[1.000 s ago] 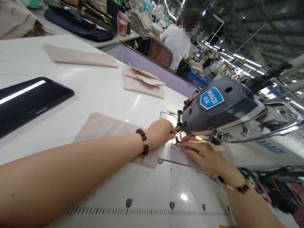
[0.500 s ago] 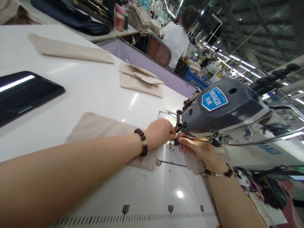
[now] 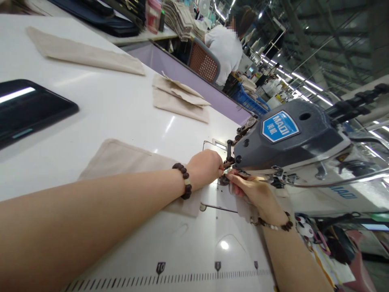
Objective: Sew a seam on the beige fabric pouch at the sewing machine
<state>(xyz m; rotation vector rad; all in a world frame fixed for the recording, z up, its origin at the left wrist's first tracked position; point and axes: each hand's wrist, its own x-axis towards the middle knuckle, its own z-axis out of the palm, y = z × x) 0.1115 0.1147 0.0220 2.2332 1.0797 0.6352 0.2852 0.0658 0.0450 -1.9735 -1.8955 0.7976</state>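
At the needle area of a grey sewing machine, both hands meet with their fingertips close together. My left hand is closed in a pinch beside the presser foot; what lies between its fingertips is too small to make out. Facing it, my right hand pinches too, its fingers partly under the machine head, and their hold is hidden. A beige fabric piece lies flat beneath my left forearm and wrist. Some more beige fabric hangs by my right hand, near the metal needle plate.
A black phone lies on the white table at left. Folded beige pieces and a long beige strip lie farther back. Beyond the lilac partition, a person in a white shirt sits near a blue basket. A printed ruler runs along the front.
Both hands stay at the needle area with only slight finger shifts. The camera view has tilted slightly, so the phone and the beige strip appear a little higher.
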